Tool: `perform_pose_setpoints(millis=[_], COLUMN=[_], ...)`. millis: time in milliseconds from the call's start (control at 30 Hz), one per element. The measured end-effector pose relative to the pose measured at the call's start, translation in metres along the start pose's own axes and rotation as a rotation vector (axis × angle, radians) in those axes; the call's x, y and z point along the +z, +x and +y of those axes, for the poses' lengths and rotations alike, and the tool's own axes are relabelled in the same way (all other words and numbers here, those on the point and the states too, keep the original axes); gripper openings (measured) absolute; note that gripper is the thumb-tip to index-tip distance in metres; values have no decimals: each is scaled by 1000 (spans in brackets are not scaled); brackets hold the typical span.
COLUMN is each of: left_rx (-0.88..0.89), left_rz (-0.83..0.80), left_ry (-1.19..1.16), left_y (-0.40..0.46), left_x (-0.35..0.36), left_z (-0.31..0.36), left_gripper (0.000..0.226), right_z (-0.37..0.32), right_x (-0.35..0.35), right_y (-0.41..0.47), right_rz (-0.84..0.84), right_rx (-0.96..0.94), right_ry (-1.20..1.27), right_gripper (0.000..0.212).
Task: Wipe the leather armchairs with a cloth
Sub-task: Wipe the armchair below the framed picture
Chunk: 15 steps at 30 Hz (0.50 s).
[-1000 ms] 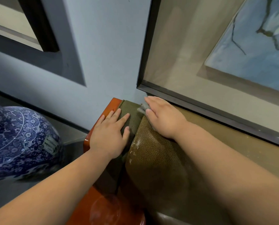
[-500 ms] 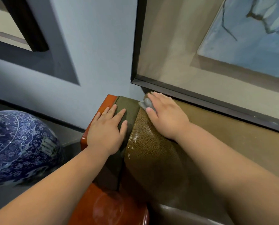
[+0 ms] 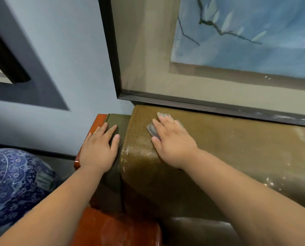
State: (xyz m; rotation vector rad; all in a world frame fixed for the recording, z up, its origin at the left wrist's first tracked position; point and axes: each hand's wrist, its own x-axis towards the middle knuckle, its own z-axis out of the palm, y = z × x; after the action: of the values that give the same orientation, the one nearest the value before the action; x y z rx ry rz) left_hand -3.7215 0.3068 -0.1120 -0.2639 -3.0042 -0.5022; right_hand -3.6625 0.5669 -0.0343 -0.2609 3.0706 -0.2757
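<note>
Right hand [image 3: 173,141] flat, fingers straight, pressing grey cloth [image 3: 152,130] onto top of armchair backrest [image 3: 237,148], far left corner, below picture frame [image 3: 201,103]. Left hand [image 3: 99,148] flat, bracing darker side panel [image 3: 118,119]. Advice: keep palm pressure even, sweep rightward in overlapping strokes.

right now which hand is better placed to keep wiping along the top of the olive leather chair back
The right hand. It already presses the small grey cloth flat on the olive leather chair back, with unwiped top stretching rightward. The left hand rests bare on the side panel.
</note>
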Motion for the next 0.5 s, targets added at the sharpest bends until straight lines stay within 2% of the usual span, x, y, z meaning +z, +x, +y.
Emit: perform_pose_setpoints(millis=[67, 167, 267, 333, 400, 500], left_rx=[-69, -231, 13, 150, 191, 184], left_rz=[-67, -151, -102, -143, -138, -43], left_ry=[-84, -389, -306, -174, 24, 127], left_y=[2, 16, 27, 27, 19, 18], left_x=[-12, -42, -44, -29, -6, 10], left_z=[12, 52, 118, 172, 209, 216], left_gripper=[60, 51, 58, 66, 71, 74], right_z=[18, 86, 141, 140, 114, 89], right_x=[-14, -32, -45, -47, -40, -18], right_y=[-7, -34, -56, -49, -42, -52], right_rz=[-36, -43, -17, -6, -3, 34], right_rx=[-36, 132, 369, 427, 350, 67], right_ry=[45, 48, 39, -2, 14, 81], right_gripper=[63, 62, 59, 54, 54, 59])
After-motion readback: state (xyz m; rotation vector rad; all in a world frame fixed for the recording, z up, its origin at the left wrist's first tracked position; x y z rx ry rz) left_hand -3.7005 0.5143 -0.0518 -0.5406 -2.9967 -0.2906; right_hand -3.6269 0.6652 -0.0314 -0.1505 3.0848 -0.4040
